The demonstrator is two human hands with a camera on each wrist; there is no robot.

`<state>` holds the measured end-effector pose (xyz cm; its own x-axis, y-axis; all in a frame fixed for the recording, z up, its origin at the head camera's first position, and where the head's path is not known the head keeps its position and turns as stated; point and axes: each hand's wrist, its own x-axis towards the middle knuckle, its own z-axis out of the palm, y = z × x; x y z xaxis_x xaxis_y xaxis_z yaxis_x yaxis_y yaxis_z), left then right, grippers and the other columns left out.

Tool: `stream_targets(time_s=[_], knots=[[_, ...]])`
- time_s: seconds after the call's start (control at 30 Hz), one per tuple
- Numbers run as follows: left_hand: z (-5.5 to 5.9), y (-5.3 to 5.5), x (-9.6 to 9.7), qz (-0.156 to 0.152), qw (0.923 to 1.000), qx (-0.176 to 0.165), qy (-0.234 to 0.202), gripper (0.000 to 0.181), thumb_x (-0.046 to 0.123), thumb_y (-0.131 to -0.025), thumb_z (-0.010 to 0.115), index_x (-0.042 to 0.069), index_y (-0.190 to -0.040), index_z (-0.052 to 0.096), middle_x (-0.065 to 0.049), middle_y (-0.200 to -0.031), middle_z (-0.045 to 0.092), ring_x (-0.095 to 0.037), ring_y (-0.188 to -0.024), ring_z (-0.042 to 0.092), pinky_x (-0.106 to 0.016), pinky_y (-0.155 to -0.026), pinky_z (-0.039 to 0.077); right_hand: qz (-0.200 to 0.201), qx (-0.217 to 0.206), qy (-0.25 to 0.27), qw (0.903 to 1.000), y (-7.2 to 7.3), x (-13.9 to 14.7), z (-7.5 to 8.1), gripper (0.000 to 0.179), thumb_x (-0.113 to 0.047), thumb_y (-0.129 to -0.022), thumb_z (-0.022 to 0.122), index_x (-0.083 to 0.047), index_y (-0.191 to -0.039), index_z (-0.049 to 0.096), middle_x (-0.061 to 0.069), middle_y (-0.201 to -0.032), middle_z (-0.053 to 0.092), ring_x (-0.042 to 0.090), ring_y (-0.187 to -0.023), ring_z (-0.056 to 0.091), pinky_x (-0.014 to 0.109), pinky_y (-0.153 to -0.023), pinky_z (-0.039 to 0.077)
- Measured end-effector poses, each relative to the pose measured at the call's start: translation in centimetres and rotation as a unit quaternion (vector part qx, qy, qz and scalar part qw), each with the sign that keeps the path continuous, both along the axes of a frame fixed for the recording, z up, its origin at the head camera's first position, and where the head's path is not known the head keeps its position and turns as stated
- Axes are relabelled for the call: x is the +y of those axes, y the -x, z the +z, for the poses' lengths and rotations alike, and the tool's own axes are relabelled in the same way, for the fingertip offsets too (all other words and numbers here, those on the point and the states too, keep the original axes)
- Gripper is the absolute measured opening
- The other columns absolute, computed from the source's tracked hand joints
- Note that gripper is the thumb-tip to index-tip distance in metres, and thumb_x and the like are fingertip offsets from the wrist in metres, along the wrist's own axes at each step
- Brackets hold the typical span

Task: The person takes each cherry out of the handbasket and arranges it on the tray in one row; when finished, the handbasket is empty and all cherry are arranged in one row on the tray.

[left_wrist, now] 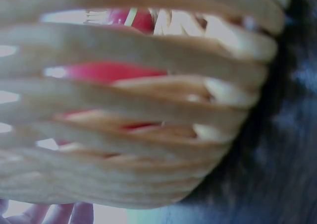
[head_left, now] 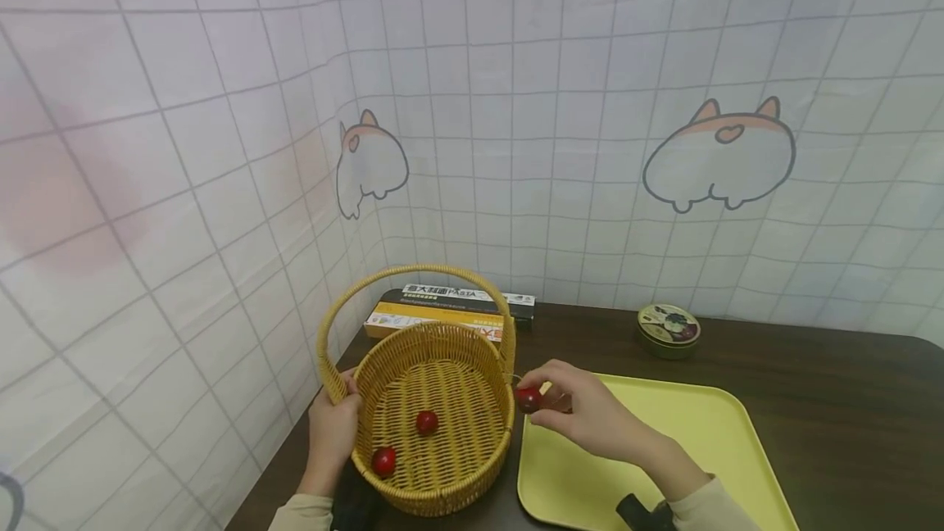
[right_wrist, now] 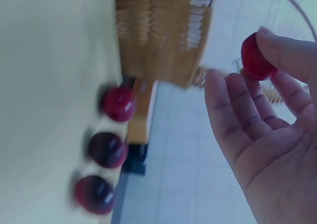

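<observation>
A round yellow wicker basket [head_left: 435, 486] with a tall arched handle stands on the table. My left hand [head_left: 332, 424] grips its left side, where the handle meets the rim. Inside lie two cherry-like red fruits, one near the middle [head_left: 426, 423] and one by the front left wall [head_left: 383, 461]. In the left wrist view red fruit [left_wrist: 111, 71] shows through the weave. My right hand [head_left: 590, 412] pinches another cherry-like red fruit [right_wrist: 257, 58] between thumb and fingertips, just right of the basket's rim and above the yellow tray [head_left: 664, 408].
Three more dark red fruits sit on the tray in the right wrist view, the nearest to the basket [right_wrist: 119, 103] being brighter; my hand hides them from the head view. Pasta boxes [head_left: 442, 314] lie behind the basket. A round tin [head_left: 668, 330] stands behind the tray.
</observation>
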<state>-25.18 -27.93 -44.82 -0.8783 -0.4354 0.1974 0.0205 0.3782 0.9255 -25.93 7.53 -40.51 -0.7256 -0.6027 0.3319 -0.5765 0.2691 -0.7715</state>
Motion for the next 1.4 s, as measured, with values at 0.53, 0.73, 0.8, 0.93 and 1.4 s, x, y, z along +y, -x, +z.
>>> stream_targets(time_s=[0.53,0.73,0.8,0.93,1.4], knots=[[-0.1,0.1,-0.1,-0.006,0.9999,-0.002,-0.008,0.013,0.003,-0.085,0.049,-0.002,-0.094,0.057,-0.016,-0.128,0.062,-0.027,-0.111,0.055,-0.034,-0.084,0.039,-0.107,0.061,-0.023,0.9922,1.9,7.6,-1.9,0.035,-0.004,-0.083,0.074,-0.015,-0.114,0.063,-0.001,-0.107,0.063,0.011,-0.083,0.065,0.030,-0.072,0.054],[-0.1,0.0,-0.1,-0.007,0.9999,0.005,-0.015,0.011,0.001,-0.084,0.048,-0.004,-0.091,0.055,-0.018,-0.129,0.061,-0.030,-0.117,0.055,-0.038,-0.085,0.039,-0.147,0.018,-0.043,0.9880,2.7,9.6,-2.7,0.035,-0.007,-0.082,0.075,-0.015,-0.114,0.063,0.001,-0.106,0.064,0.012,-0.083,0.065,0.029,-0.065,0.053],[-0.1,0.1,-0.1,-0.008,0.9998,0.008,-0.015,0.010,0.001,-0.084,0.048,-0.004,-0.090,0.054,-0.019,-0.129,0.061,-0.031,-0.118,0.055,-0.039,-0.086,0.040,-0.151,0.010,-0.051,0.9872,3.0,10.2,-3.0,0.034,-0.010,-0.083,0.075,-0.014,-0.115,0.063,0.003,-0.107,0.065,0.013,-0.083,0.065,0.029,-0.064,0.052],[-0.2,0.1,-0.1,-0.007,0.9999,0.009,-0.007,0.012,0.001,-0.084,0.048,-0.004,-0.091,0.056,-0.019,-0.128,0.061,-0.031,-0.117,0.055,-0.040,-0.088,0.040,-0.156,-0.014,-0.070,0.9851,3.4,11.3,-3.7,0.033,-0.015,-0.085,0.074,-0.013,-0.116,0.062,0.005,-0.108,0.065,0.013,-0.085,0.064,0.029,-0.063,0.051],[-0.2,0.0,-0.1,-0.008,0.9999,0.007,-0.009,0.012,0.002,-0.084,0.048,-0.003,-0.092,0.055,-0.017,-0.128,0.062,-0.029,-0.115,0.055,-0.037,-0.085,0.040,-0.100,-0.086,-0.078,0.9881,4.0,12.7,-5.4,0.036,-0.010,-0.083,0.074,-0.004,-0.116,0.061,0.011,-0.106,0.064,0.017,-0.083,0.064,0.029,-0.063,0.052]])
